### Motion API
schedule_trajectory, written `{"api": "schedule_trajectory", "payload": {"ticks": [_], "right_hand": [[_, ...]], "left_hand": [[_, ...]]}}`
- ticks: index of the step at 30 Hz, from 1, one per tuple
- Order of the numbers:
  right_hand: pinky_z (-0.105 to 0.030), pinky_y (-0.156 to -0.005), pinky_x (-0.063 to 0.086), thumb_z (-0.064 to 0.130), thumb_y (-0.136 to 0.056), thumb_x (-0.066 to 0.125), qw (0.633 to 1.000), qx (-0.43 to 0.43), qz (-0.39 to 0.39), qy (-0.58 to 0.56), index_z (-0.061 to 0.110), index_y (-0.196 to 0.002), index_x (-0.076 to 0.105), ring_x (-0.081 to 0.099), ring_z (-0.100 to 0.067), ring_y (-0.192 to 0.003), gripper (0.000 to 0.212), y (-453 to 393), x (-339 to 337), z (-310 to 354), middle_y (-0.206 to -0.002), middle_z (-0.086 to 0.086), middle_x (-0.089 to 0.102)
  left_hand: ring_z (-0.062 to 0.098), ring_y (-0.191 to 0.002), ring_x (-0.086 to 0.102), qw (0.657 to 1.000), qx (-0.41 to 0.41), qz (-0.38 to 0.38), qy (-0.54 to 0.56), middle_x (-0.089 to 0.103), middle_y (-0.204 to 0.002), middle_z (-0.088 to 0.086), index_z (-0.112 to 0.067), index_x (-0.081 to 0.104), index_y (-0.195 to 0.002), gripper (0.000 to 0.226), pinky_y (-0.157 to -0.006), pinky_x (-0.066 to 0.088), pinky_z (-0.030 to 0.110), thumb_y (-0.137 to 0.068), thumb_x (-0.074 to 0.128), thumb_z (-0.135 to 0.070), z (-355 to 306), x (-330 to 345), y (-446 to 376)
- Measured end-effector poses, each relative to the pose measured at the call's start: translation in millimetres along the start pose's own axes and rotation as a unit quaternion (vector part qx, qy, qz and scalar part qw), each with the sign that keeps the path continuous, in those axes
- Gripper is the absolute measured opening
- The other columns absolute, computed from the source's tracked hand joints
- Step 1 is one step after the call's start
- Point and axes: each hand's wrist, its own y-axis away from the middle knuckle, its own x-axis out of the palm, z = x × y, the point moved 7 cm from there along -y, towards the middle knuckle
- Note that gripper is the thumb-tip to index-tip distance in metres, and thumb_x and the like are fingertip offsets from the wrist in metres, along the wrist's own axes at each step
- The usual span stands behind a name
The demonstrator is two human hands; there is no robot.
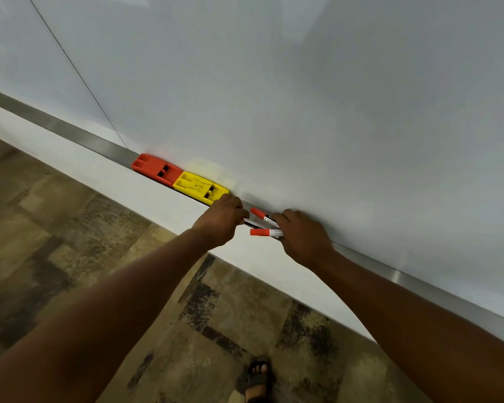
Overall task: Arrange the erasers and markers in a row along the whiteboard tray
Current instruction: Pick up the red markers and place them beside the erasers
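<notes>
A red eraser (pixel 154 168) and a yellow eraser (pixel 200 187) lie end to end on the metal whiteboard tray (pixel 79 138). To their right, my left hand (pixel 223 221) is closed around the end of a black-capped marker (pixel 255 223). My right hand (pixel 301 235) grips the bodies of two red-capped markers (pixel 259 232), one angled up along the tray (pixel 258 213), the other pointing left. The marker bodies are mostly hidden under my right hand.
The large whiteboard (pixel 303 97) fills the upper view, with a thin seam line on its left. Below the tray runs a white wall strip (pixel 146 196), then patterned tan floor (pixel 70 228). A sandalled foot (pixel 256 379) stands near the bottom edge.
</notes>
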Motion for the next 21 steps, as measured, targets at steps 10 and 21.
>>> {"api": "schedule_trajectory", "payload": {"ticks": [10, 21], "right_hand": [[-0.035, -0.056, 0.045, 0.015, -0.084, 0.058, 0.998, 0.054, -0.003, 0.032, 0.018, -0.1, 0.062, 0.061, -0.028, -0.084, 0.016, -8, -7, 13, -0.092, -0.003, 0.065], [-0.032, -0.054, 0.035, 0.011, -0.083, 0.054, 0.997, 0.062, -0.014, 0.045, 0.018, -0.1, 0.063, 0.059, -0.029, -0.087, 0.019, -25, -6, 28, -0.087, -0.005, 0.069]], "left_hand": [[0.029, -0.102, 0.052, 0.998, -0.003, 0.058, -0.014, 0.062, -0.108, 0.01, -0.015, 0.065, -0.116, 0.028, -0.085, 0.045, 0.038, -0.094, 0.049, -0.012, -3, 0, -4], [0.031, -0.105, 0.062, 0.986, -0.146, -0.031, 0.079, 0.067, -0.118, 0.012, -0.014, 0.066, -0.119, 0.034, -0.085, 0.048, 0.034, -0.091, 0.049, -0.005, 37, -14, 21]]}}
